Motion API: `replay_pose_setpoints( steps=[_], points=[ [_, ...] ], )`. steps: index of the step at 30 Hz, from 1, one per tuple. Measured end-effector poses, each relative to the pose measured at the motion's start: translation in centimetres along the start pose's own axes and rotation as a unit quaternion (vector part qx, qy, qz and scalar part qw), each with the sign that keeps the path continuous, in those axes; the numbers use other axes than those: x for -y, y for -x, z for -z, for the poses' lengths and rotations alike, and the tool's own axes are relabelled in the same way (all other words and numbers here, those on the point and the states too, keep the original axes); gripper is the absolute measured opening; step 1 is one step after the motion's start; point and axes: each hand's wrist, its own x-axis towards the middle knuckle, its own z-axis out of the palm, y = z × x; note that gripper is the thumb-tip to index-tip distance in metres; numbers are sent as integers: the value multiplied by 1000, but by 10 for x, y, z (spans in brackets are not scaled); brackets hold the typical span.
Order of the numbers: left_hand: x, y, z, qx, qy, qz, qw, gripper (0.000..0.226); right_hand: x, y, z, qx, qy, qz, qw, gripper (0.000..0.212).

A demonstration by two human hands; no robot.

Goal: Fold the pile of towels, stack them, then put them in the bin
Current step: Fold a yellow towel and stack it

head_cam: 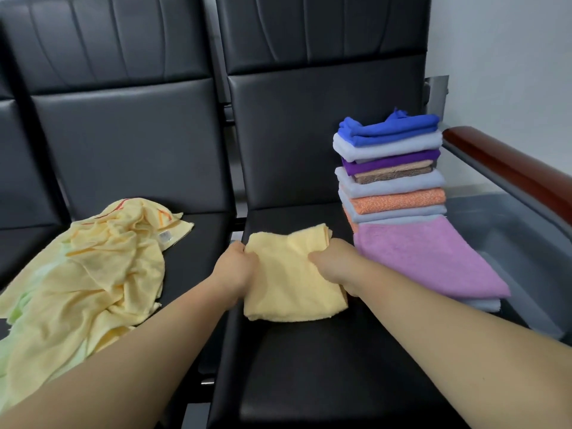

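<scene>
A folded yellow towel [291, 280] is clamped at both sides in the grip of the left hand [236, 263] and right hand [335, 266], on the surface [309, 366] beside the towel stack [393, 181].

black bench [309, 366] bears crumpled towels [93, 267], a folded yellow towel [288, 283], a towel stack [393, 181].

A waiting area: linked black padded seats [309, 351] (wooden armrest [510, 168] at one end), white wall [510, 57].

One wide-angle view is taken from the head, aimed forward and down, close over the black seat [325, 366]; the yellow towel [291, 280] is centred, with the seat backs [325, 41] far.
</scene>
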Motion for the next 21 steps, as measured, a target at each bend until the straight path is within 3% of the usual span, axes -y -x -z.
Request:
replay_pose_setpoints(
  steps=[2, 5, 8, 14, 21],
  points=[
    [-12, 9, 0, -47, 5, -65, 997, 12, -1, 5, 15, -37, -52, 52, 997, 39],
    [-38, 22, -13, -50, 40, -96, 993, 19, -12, 12, 49, -97, -74, 108, 987, 52],
    [-71, 36, -44, -37, 52, -114, 992, 20, -35, 21, 92, -141, -40, 128, 981, 42],
    [-118, 46, -132, 28, 61, -124, 990, 10, -105, 15, 163, -187, -14, 49, 981, 45],
    [-114, 43, -176, 19, -54, -99, 993, 15, -154, 0, 160, -168, 31, 1, 985, 38]
  ],
)
